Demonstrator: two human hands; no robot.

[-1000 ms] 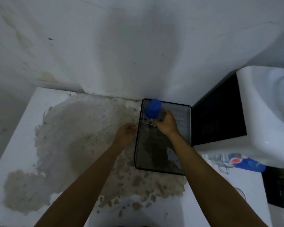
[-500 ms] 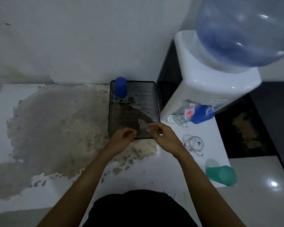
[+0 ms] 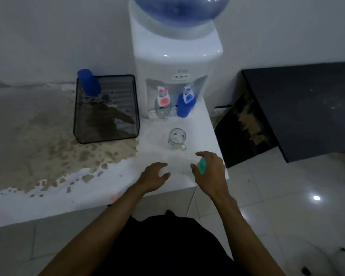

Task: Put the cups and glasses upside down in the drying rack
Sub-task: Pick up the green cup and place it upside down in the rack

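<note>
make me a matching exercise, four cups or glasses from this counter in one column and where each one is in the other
Things:
1. blue cup
2. clear glass mug
3. green cup
4. second blue cup

Places:
A. under the right hand
B. below the dispenser's blue tap
C. far left corner of the drying rack
D. open counter, between dispenser and hands

Pairs: 1-C, 2-D, 3-A, 4-B

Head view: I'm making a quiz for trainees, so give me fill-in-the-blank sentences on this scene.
1. The blue cup in the drying rack stands at its far ____ corner.
2. The right hand closes around a ____ cup.
3. The glass mug on the counter lies nearer the ____ hand.

Missing: left; green; right
</note>
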